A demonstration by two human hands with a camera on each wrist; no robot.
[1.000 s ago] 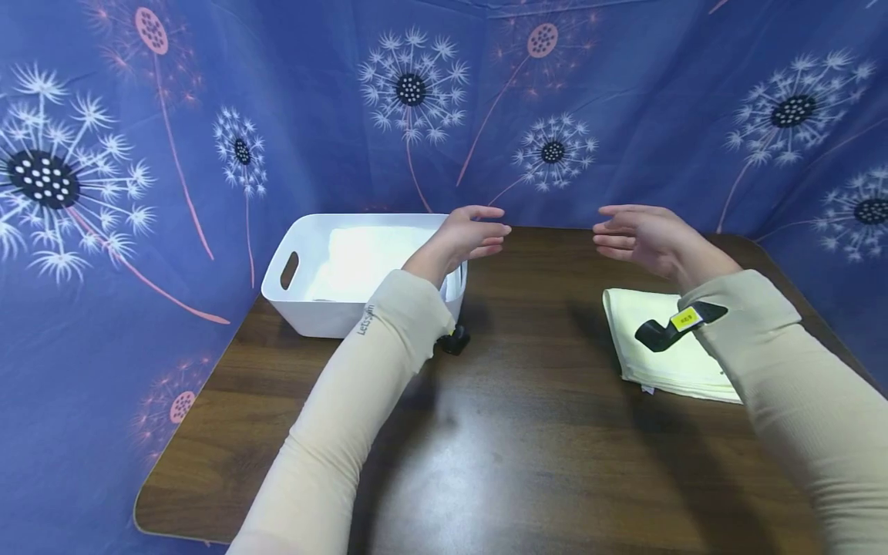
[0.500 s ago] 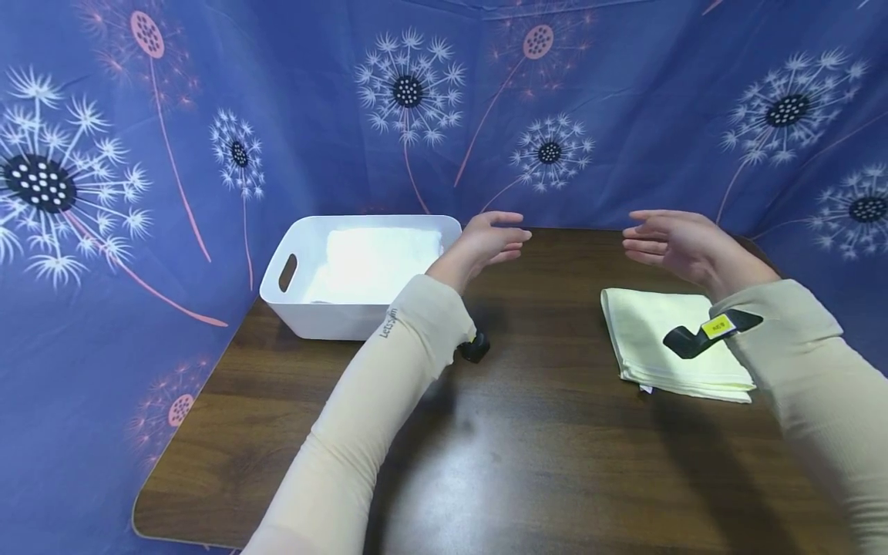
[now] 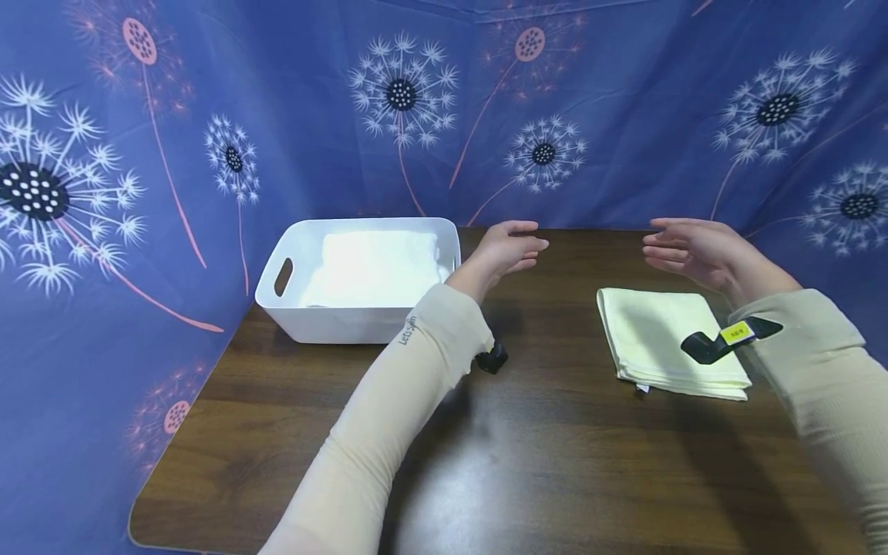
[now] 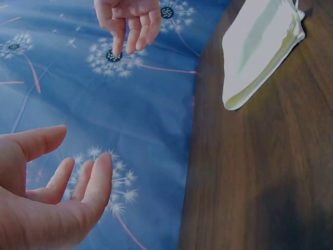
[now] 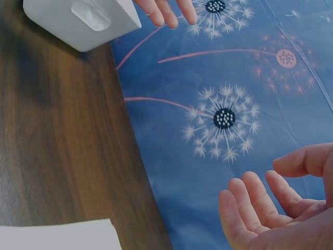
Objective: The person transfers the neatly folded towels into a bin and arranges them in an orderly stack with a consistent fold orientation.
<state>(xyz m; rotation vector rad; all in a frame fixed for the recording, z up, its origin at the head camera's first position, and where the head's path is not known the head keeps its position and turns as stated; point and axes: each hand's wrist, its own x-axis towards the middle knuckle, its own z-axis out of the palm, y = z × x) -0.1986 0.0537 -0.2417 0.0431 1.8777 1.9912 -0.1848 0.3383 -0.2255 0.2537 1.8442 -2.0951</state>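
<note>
My left hand (image 3: 505,251) hovers above the table just right of the white bin, its fingers loosely bent and nothing in them. Facing it, my right hand (image 3: 706,253) is raised beyond the folded pale yellow cloth (image 3: 666,339), also holding nothing. In the left wrist view the left hand's fingers (image 4: 99,182) are parted from the thumb. The right wrist view has the right hand's fingers (image 5: 250,203) spread and relaxed. At the back left stands the white bin (image 3: 347,324), with a bright white folded cloth (image 3: 378,266) inside it.
A brown wooden table (image 3: 541,462) bears the bin and the yellow cloth. Behind and beside it hangs a blue curtain (image 3: 312,154) with a dandelion print. Black wrist cameras (image 3: 708,347) stick out from both sleeves.
Both hands have shifted to the right, the right one also somewhat farther from the left. The bin and the yellow cloth stay in place on the table.
</note>
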